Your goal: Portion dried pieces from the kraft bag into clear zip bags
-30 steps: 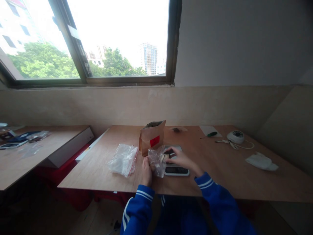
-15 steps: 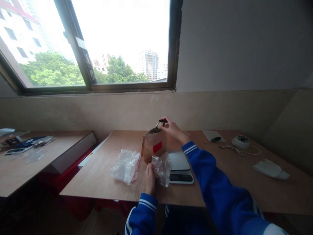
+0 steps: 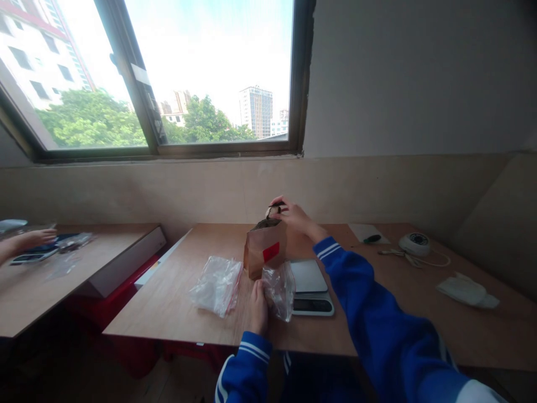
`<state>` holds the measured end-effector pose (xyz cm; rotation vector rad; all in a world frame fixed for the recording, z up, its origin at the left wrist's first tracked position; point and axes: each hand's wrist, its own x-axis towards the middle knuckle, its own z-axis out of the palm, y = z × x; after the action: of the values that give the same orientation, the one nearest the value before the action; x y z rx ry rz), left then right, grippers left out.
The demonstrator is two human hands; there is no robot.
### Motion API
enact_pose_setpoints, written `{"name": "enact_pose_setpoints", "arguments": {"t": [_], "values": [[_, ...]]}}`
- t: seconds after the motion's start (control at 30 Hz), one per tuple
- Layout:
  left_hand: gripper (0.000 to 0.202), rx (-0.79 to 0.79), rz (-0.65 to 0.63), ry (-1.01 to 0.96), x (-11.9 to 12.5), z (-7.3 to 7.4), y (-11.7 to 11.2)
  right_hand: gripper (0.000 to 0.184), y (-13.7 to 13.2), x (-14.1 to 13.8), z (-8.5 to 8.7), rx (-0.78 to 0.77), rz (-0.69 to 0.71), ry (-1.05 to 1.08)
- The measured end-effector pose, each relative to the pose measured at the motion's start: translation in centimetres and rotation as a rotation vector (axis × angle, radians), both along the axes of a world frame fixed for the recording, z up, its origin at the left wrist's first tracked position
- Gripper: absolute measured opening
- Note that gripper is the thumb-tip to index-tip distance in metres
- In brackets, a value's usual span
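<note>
My left hand (image 3: pixel 258 309) is closed on the edge of a clear plastic zip bag (image 3: pixel 280 292), near the table's front edge. Just behind it stands a brown paper bag (image 3: pixel 264 254) with a red label, upright and unsealed at the top. Above that mouth, my right hand (image 3: pixel 290 215) pinches a small pale piece with a dark edge (image 3: pixel 273 212); its exact kind is unclear. What lies inside the paper bag is mostly hidden. To the right of the zip bag sits a kitchen scale (image 3: pixel 310 278), partly covered by it. A stack of clear zip bags (image 3: pixel 217 284) lies left of my left hand.
On the right of the table (image 3: pixel 377 313) are a white dome camera (image 3: pixel 414 244) with its cable, a green-handled screwdriver (image 3: pixel 372 239) on paper, and a white crumpled packet (image 3: pixel 469 291). Another person's hand (image 3: pixel 37 237) reaches over the left table.
My right hand has shifted slightly left and up over the paper bag, still pinching the pale piece. Another person's hand has come into view at the far left.
</note>
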<state>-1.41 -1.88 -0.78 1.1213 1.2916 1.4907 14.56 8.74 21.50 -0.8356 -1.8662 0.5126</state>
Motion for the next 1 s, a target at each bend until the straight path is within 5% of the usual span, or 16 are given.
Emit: {"name": "enact_pose_setpoints", "arguments": {"t": [0.43, 0.77, 1.0], "values": [[0.037, -0.010, -0.020, -0.008, 0.0, 0.2, -0.2, 0.018, -0.5, 0.8, -2.2, 0.112, 0.000, -0.181], [0.037, 0.012, -0.031, -0.044, 0.2, 0.2, -0.2, 0.020, -0.4, 0.8, -2.3, 0.078, -0.136, -0.099], [0.033, 0.030, -0.028, -0.055, 0.1, 0.4, -0.3, 0.018, -3.1, 1.0, -1.9, 0.240, -0.251, 0.033]]}}
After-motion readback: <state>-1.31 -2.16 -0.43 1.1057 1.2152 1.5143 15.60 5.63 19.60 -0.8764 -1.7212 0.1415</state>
